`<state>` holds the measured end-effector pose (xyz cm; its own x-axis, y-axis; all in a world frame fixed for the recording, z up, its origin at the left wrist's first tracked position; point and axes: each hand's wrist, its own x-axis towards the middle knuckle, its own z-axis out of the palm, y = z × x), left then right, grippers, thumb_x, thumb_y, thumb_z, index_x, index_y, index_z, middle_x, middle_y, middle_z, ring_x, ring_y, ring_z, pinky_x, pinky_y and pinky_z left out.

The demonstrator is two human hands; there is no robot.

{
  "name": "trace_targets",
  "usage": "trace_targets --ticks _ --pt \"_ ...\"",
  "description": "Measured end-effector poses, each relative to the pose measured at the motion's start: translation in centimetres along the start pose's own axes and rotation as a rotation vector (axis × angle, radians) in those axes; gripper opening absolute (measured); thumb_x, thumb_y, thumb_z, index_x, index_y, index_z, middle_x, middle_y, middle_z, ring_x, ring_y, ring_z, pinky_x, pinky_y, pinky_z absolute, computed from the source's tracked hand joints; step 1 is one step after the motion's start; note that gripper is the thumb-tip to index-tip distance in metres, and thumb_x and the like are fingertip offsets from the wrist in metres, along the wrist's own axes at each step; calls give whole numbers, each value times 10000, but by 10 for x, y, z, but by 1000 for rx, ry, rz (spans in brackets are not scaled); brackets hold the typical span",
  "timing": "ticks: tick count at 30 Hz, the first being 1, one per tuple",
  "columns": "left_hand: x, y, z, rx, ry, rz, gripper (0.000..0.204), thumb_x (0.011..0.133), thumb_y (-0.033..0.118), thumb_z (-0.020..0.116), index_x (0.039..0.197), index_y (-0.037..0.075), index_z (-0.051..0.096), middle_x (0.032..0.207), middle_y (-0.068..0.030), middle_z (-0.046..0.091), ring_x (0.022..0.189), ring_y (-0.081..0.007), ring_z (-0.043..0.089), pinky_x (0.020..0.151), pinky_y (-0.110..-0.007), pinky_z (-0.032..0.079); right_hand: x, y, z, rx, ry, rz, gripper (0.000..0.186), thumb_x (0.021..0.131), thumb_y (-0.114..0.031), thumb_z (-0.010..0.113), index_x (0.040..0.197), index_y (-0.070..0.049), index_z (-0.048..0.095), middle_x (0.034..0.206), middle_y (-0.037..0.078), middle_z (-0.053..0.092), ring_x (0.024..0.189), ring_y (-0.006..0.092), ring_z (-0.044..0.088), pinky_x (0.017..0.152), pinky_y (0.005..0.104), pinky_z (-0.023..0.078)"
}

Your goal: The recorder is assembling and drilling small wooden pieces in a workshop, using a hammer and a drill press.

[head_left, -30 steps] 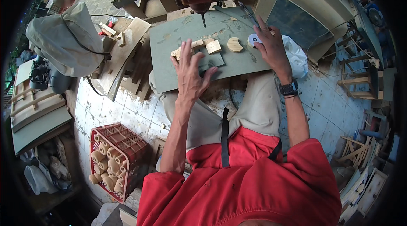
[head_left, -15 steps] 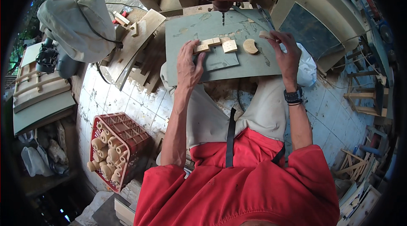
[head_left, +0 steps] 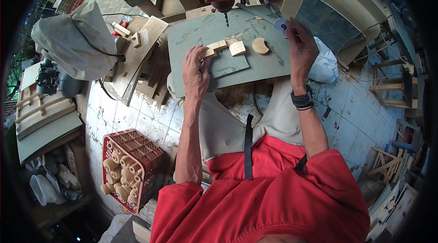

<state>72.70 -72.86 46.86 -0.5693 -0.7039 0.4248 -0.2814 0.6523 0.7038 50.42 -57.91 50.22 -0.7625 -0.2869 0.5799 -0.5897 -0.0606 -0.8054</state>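
Note:
My left hand (head_left: 196,72) has its fingers curled on the left end of small joined wooden blocks (head_left: 217,44) on the grey-green board (head_left: 185,78). My right hand (head_left: 303,53) holds a small round disc with a white label (head_left: 283,27) upright at the board's right edge. A square wooden block with small holes (head_left: 237,48) and a crescent-cut wooden round (head_left: 260,46) lie between my hands. A drill bit (head_left: 226,19) hangs above the board.
A red crate of turned wooden pieces (head_left: 143,149) stands on the tiled floor at lower left. A cloth-covered object (head_left: 68,42) and wooden boards (head_left: 141,47) are on the left. A curved panel (head_left: 319,1), white bag (head_left: 325,67) and wooden frames (head_left: 394,101) are on the right.
My right hand has lifted the disc from the board and turned it so its white face shows upright. My left fingers, spread a second ago, are now curled onto the blocks.

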Motion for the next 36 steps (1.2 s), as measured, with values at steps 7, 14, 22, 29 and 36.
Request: trace_targets --ticks 7,14,22,29,36 --pt "2 3 3 -26 2 -7 285 862 -1 627 1135 65 581 1235 -124 617 1257 -350 503 1017 -416 428 -24 4 19 -463 -548 -117 343 924 -28 544 1263 -32 597 1186 156 643 1075 327 575 937 380 468" --pt "-1 3 0 -52 19 -99 384 831 34 677 1194 44 550 1201 -169 612 1225 -349 525 1004 -407 434 -27 -3 19 -353 -623 -207 544 831 -110 707 1342 -59 529 1335 153 549 1124 318 533 957 371 463" --pt "-8 0 -9 -249 137 -114 909 689 114 769 1446 42 271 1482 -190 348 1356 -324 375 1108 -407 335 -19 24 6 -405 -531 -246 495 741 -63 761 1213 -47 610 1134 119 627 1058 313 547 923 395 451" --pt "-72 14 -13 -21 347 -120 768 747 94 775 1381 25 345 1197 -161 643 1193 -288 578 1157 -453 260 -24 23 5 -450 -506 -285 521 772 -56 740 1266 -50 577 1158 119 616 1068 312 544 928 402 447" --pt "-86 12 -3 20 351 -157 569 816 117 741 1304 18 464 1197 -102 671 1220 -234 575 1183 -473 183 -39 -5 -1 -421 -246 -438 438 803 -29 711 1227 -28 600 1162 142 635 1069 317 579 920 406 467"
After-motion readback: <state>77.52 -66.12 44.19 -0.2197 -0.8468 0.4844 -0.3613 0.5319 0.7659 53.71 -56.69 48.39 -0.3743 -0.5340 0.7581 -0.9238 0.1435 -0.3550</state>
